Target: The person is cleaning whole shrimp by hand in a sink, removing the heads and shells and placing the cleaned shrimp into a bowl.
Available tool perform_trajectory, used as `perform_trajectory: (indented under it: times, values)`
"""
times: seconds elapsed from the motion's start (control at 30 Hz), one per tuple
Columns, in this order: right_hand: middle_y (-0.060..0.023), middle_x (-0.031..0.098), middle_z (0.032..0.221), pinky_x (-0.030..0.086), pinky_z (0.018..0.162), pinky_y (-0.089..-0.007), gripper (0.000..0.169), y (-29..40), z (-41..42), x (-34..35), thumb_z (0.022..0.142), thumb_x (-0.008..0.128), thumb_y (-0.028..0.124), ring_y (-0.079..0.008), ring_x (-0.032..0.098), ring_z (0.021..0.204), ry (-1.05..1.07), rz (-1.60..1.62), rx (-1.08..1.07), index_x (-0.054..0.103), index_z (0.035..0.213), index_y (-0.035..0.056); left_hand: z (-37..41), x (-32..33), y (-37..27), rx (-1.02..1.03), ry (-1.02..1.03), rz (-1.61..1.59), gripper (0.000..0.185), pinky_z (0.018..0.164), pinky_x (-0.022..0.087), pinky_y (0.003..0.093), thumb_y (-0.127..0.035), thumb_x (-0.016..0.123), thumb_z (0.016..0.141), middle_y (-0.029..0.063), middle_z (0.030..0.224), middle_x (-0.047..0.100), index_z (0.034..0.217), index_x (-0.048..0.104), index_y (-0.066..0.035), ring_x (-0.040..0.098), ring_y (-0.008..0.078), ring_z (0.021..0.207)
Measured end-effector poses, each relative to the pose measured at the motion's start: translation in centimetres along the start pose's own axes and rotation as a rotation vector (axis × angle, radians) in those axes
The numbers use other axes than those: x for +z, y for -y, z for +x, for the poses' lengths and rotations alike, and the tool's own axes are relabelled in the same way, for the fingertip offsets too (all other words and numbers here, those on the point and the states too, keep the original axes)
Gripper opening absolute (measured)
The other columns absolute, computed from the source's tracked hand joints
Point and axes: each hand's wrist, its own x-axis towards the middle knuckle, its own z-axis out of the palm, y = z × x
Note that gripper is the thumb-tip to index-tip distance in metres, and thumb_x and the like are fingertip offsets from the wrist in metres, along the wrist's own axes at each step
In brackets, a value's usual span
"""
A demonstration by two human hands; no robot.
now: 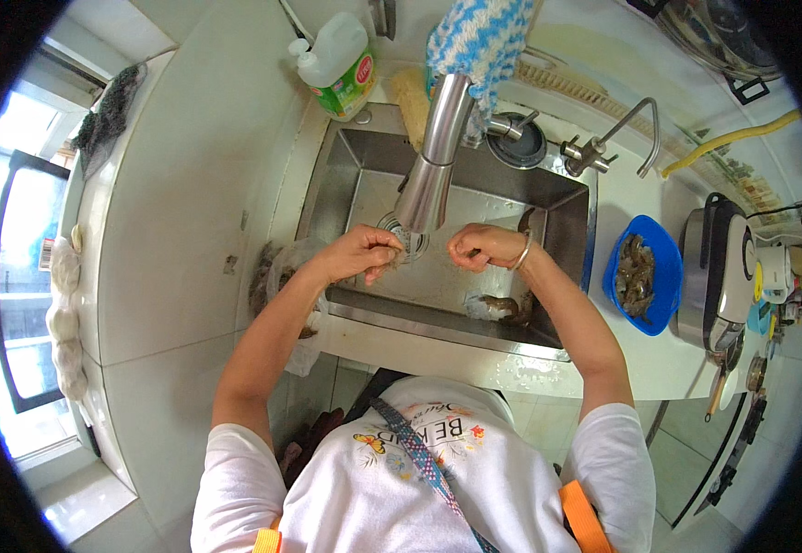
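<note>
Over the stainless steel sink [435, 283], my left hand [363, 254] has its fingertips pinched around a thin, brownish, wispy scrap, too small to identify. My right hand [487, 247], with a bangle at the wrist, is curled over the basin; a small dark thing shows between its fingers, mostly hidden. The two hands are apart, on either side of the faucet's steel spout [428, 186]. A few shrimp [501, 307] lie on the sink floor near its front right corner. Left of the hands, the drain strainer [414, 243] is partly covered by the spout.
On the counter right of the sink stands a blue plastic basket [665, 276] of shrimp [634, 276], beside a rice cooker [712, 269]. A plastic bag [300, 352] sits at the sink's left edge. Behind are a detergent jug [338, 66] and a small second tap [591, 155].
</note>
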Motion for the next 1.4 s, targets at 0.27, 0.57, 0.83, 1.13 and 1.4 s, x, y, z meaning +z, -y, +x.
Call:
perform_trajectory:
  times: [0.27, 0.57, 0.83, 1.13, 1.4]
  values:
    - [-0.0015, 0.037, 0.049, 0.027, 0.039, -0.0272, 0.025, -1.9, -1.2, -2.2, 0.08, 0.042, 0.022, -0.0121, 0.03, 0.041, -0.26, -0.303, 0.133, 0.044, 0.062, 0.0047, -2.0, -0.2, -1.0, 0.021, -0.102, 0.098, 0.014, 0.043, 0.038, 0.022, -0.011, 0.048, 0.084, 0.0012, 0.061, 0.048, 0.092, 0.052, 0.0, 0.043, 0.0071, 0.045]
    - [-0.0214, 0.058, 0.081, 0.045, 0.067, -0.0457, 0.027, -2.5, 9.9, 10.6, 0.078, 0.045, 0.027, -0.036, 0.057, 0.078, -0.325, -1.245, -0.056, 0.052, 0.086, 0.002, -6.3, -1.4, -4.0, 0.064, -0.375, 0.205, 0.013, 0.044, 0.038, 0.0213, -0.008, 0.046, 0.083, 0.0005, 0.062, 0.049, 0.092, 0.051, 0.0, 0.043, 0.0063, 0.05]
    - [-0.0182, 0.057, 0.08, 0.043, 0.07, -0.0434, 0.02, -6.7, 19.4, 13.4, 0.078, 0.051, 0.018, -0.0344, 0.055, 0.076, -0.265, -1.256, -0.379, 0.054, 0.09, 0.0026, -6.7, -0.3, -2.8, 0.108, -0.56, -0.096, 0.019, 0.042, 0.036, 0.0216, -0.015, 0.046, 0.083, 0.0028, 0.06, 0.048, 0.095, 0.052, 0.0, 0.042, 0.0077, 0.046]
    - [-0.0178, 0.06, 0.077, 0.045, 0.068, -0.0398, 0.022, -8.5, 10.1, 4.9, 0.078, 0.05, 0.023, -0.0333, 0.057, 0.075, -0.609, -0.951, -0.252, 0.06, 0.08, 0.0032, -0.7, 2.1, -0.6, 0.192, -0.329, -0.447, 0.024, 0.042, 0.036, 0.024, -0.023, 0.044, 0.085, 0.0033, 0.058, 0.046, 0.094, 0.052, -0.003, 0.041, 0.0103, 0.046]
    - [-0.0173, 0.061, 0.082, 0.045, 0.071, -0.0388, 0.021, -13.4, 4.0, 2.1, 0.077, 0.05, 0.021, -0.0335, 0.058, 0.076, -0.747, -0.878, -0.119, 0.061, 0.084, 0.0042, 8.6, 4.7, 1.4, -0.129, -0.302, -0.082, 0.018, 0.042, 0.038, 0.0232, -0.024, 0.051, 0.082, 0.0026, 0.062, 0.051, 0.086, 0.055, -0.006, 0.045, 0.0098, 0.048]
